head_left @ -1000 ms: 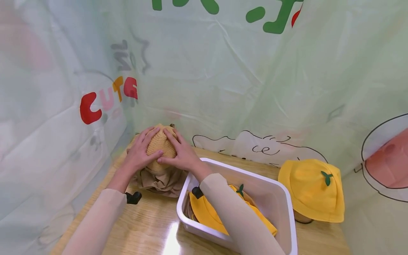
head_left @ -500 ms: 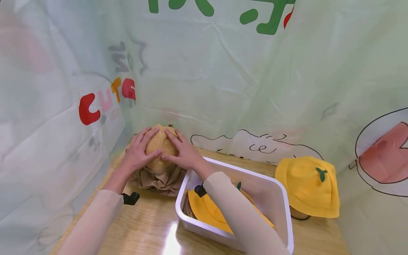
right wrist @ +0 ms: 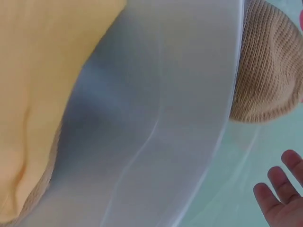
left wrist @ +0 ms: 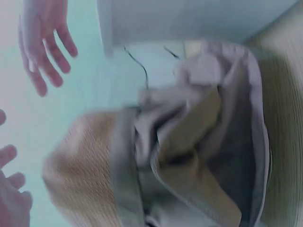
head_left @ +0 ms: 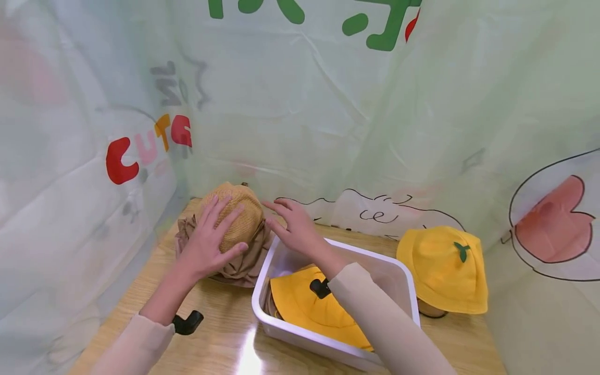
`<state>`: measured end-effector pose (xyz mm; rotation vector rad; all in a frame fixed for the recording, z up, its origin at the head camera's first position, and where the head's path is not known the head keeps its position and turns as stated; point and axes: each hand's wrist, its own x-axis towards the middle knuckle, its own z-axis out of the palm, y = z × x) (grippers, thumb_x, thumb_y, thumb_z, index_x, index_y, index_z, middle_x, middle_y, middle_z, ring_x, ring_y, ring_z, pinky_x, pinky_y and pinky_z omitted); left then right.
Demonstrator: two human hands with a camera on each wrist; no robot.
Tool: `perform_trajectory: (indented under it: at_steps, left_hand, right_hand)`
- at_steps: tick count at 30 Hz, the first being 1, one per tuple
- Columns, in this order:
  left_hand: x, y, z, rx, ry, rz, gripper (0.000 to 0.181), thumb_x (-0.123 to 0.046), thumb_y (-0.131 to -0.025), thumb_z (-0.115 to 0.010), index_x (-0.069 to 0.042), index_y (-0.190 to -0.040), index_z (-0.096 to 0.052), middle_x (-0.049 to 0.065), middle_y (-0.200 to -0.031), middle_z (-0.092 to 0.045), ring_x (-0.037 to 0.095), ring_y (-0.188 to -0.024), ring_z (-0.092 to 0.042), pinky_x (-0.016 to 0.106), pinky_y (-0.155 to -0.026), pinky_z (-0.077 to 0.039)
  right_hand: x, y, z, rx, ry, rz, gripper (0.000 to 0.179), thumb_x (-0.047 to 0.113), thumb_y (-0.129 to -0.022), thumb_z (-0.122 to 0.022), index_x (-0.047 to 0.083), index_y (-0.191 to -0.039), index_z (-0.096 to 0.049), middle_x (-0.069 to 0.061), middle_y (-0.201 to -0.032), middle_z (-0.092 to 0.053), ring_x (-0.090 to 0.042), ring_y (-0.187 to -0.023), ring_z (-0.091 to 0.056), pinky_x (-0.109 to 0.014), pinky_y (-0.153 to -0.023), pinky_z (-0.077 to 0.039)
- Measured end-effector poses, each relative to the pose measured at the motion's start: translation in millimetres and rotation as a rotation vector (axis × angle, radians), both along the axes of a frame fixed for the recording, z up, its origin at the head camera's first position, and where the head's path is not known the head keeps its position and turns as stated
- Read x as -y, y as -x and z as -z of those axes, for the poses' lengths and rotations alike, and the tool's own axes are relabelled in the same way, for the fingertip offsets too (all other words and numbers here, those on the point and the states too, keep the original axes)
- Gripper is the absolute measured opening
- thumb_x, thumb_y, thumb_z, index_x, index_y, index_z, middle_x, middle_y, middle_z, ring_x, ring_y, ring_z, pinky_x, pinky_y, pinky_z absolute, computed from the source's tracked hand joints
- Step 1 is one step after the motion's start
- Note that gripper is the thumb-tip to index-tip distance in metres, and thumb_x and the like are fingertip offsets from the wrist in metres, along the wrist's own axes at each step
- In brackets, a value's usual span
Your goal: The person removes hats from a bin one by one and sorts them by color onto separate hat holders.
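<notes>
A tan knit hat (head_left: 246, 213) sits on top of a brown cloth hat (head_left: 246, 268) with a crumpled brim, at the table's back left. My left hand (head_left: 211, 245) overlaps the knit hat with fingers spread. In the left wrist view a gap shows between its fingertips (left wrist: 8, 153) and the knit hat (left wrist: 85, 170). To the right of the hats is my right hand (head_left: 297, 226), raised above the bin's left end, fingers extended and holding nothing. In the right wrist view this hand (right wrist: 284, 203) is apart from the knit hat (right wrist: 265, 66).
A white plastic bin (head_left: 276, 320) stands right of the stacked hats, a yellow hat (head_left: 304, 307) inside it. Beyond its right end, another yellow hat (head_left: 440, 265) with a green sprout sits on the wooden table (head_left: 211, 344). Printed curtains (head_left: 290, 135) enclose the back and sides.
My right hand has come off the knit hat and moved right. My left hand has shifted slightly down and left. The knit hat stays on the brown hat.
</notes>
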<state>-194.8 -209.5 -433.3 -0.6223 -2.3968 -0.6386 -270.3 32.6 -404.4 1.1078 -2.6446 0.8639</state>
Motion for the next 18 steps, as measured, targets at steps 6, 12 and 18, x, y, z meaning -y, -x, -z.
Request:
perform_trajectory:
  at_steps: [6,12,18]
  left_hand:
    - [-25.0,-34.6,-2.8,-0.025,0.076,0.041,0.083,-0.076,-0.093,-0.034,-0.019,-0.153,-0.041,0.018,-0.159,-0.033,0.050,-0.146,-0.023,0.068,-0.109,-0.030]
    - [-53.2,-61.0,6.6,-0.024,0.164,0.082,0.085,-0.077,-0.093,-0.033,-0.019,-0.155,-0.038,0.012,-0.162,-0.028,0.044,-0.149,-0.021,0.065,-0.113,-0.027]
    - [-74.5,-73.8,26.2,0.001,0.210,0.085,0.087,-0.078,-0.090,-0.039,-0.023,-0.157,-0.034,0.011,-0.164,-0.025,0.042,-0.150,-0.019,0.066,-0.112,-0.027]
  right_hand:
    - [-30,-9.7,3.3,-0.004,0.110,0.004,0.035,0.023,-0.101,-0.058,0.014,-0.134,-0.063,-0.009,-0.125,-0.062,-0.027,-0.115,-0.056,-0.046,-0.096,-0.047]
    - [-65,-17.8,6.3,0.101,0.091,0.042,0.035,0.018,-0.099,-0.060,0.016,-0.133,-0.064,-0.005,-0.122,-0.063,-0.027,-0.105,-0.062,-0.044,-0.086,-0.055]
    - [-96,-24.9,5.0,0.264,-0.019,0.057,0.034,0.016,-0.096,-0.061,0.013,-0.129,-0.065,-0.005,-0.117,-0.065,-0.020,-0.100,-0.063,-0.037,-0.083,-0.056]
